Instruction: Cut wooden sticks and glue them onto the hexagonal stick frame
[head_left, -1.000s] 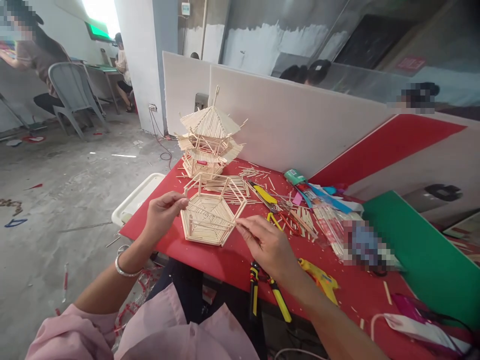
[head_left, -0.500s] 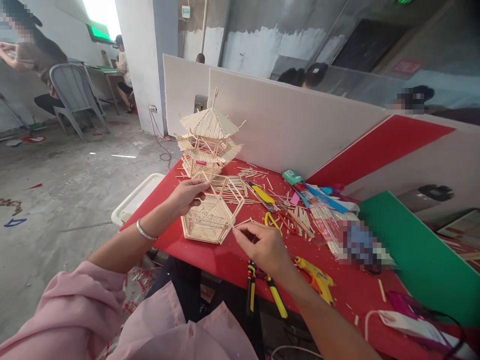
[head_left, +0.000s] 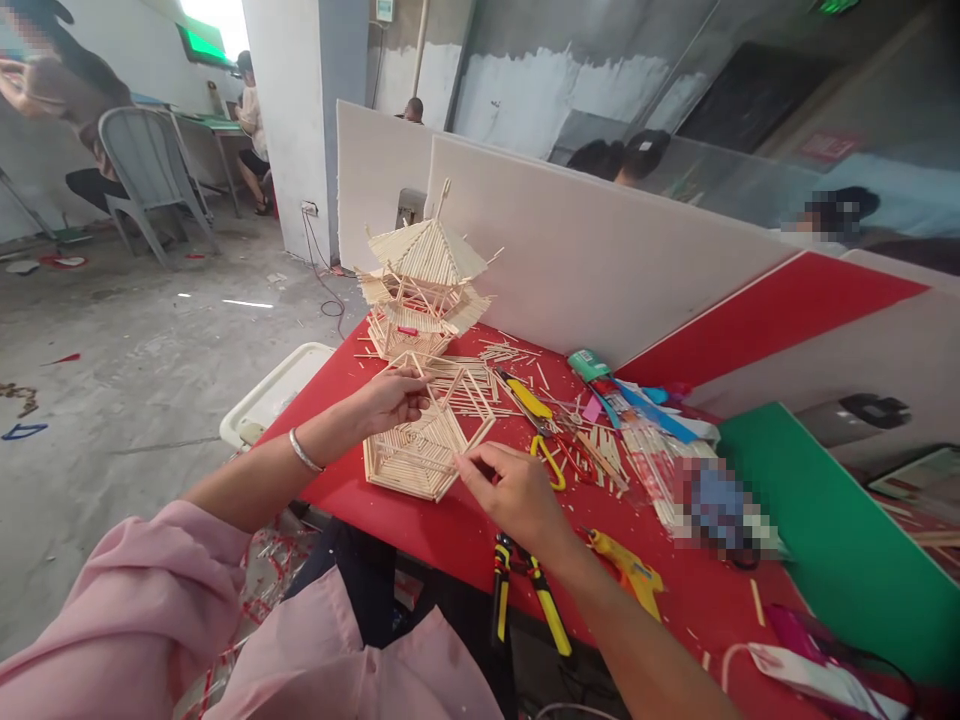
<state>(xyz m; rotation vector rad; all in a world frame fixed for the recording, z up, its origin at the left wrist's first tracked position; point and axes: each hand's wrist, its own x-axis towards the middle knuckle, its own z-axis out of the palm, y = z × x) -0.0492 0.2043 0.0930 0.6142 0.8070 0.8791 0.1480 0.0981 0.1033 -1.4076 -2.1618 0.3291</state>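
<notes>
A hexagonal panel of pale wooden sticks (head_left: 409,478) lies at the front of the red table. Above it, my left hand (head_left: 401,398) is closed with thumb and forefinger on an open frame of wooden sticks (head_left: 472,385), whose outline rises past my fingers. My right hand (head_left: 517,492) pinches at the frame's lower right side, by the panel's right corner; its fingertips partly hide what they grip. Behind both stands a tiered pagoda model (head_left: 427,260) built from the same sticks, with a pointed roof.
Loose sticks (head_left: 510,350), yellow-handled pliers (head_left: 525,393) and a bag of sticks (head_left: 649,460) lie on the red table (head_left: 420,525). Nearer are black-and-yellow cutters (head_left: 551,605) and a yellow glue gun (head_left: 630,570). White boards (head_left: 570,235) wall the back. Other people sit beyond.
My right hand has shifted slightly left and down along the frame. My left hand keeps its hold as the frame tilts a little. The whole view has also shifted slightly.
</notes>
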